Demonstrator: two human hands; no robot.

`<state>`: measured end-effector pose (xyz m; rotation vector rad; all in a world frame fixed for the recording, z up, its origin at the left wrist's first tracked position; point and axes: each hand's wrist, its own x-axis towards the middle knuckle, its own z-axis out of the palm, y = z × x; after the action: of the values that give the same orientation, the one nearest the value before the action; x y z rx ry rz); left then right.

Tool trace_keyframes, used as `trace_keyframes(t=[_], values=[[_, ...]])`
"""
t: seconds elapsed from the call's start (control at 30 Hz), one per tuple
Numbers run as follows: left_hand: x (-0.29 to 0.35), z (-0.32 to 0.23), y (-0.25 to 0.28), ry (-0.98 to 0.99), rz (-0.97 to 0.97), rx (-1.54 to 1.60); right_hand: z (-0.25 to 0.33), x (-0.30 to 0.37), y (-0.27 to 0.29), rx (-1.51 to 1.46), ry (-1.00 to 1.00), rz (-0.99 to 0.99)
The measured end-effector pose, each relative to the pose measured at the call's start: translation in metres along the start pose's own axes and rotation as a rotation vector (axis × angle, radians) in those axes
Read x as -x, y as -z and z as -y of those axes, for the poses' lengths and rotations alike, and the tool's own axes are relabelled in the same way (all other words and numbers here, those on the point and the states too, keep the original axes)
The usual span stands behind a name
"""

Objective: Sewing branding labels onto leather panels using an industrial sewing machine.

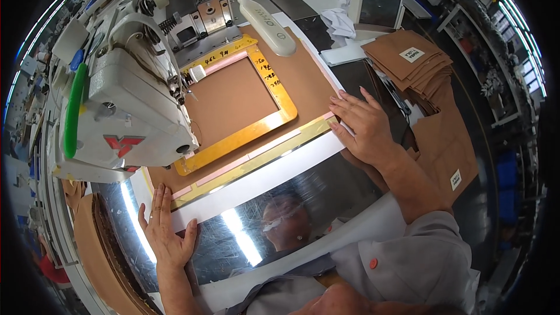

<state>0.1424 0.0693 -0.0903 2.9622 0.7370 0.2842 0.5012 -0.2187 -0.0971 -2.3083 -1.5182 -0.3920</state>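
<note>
Fingers loosely apart, left hand (168,240) and right hand (367,128) touch a brown sheet (306,84) at a sewing machine (131,105), apparently squaring it; the next move likely needs even guiding.

Sewing workshop, by its industrial machine (131,96), stacked brown panels (417,70) and strip lights (526,41).

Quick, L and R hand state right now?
Left hand: open, fingertips at the brown sheet's near-left corner, no grip visible.
Right hand: open, fingers spread at the sheet's near-right corner, no grip visible.
</note>
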Motion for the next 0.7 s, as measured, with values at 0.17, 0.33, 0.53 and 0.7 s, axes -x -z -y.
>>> trace_keyframes(t=[0.17,0.33,0.53,0.7], values=[[-0.0012,-0.0013,-0.0022,0.001,-0.083,-0.001,0.0028,0.0018,0.0009,0.046,-0.018,-0.055],[0.0033,0.0042,-0.0022,0.020,-0.034,-0.042,0.0023,0.0000,-0.0039,0.020,-0.003,-0.014],[-0.0004,0.0003,-0.0010,0.035,-0.031,-0.005,0.0046,-0.0009,0.0024,0.015,-0.027,-0.003],[0.0002,0.0014,-0.0022,0.057,-0.020,-0.008,0.0007,0.0007,-0.0004,-0.009,-0.015,0.019]])
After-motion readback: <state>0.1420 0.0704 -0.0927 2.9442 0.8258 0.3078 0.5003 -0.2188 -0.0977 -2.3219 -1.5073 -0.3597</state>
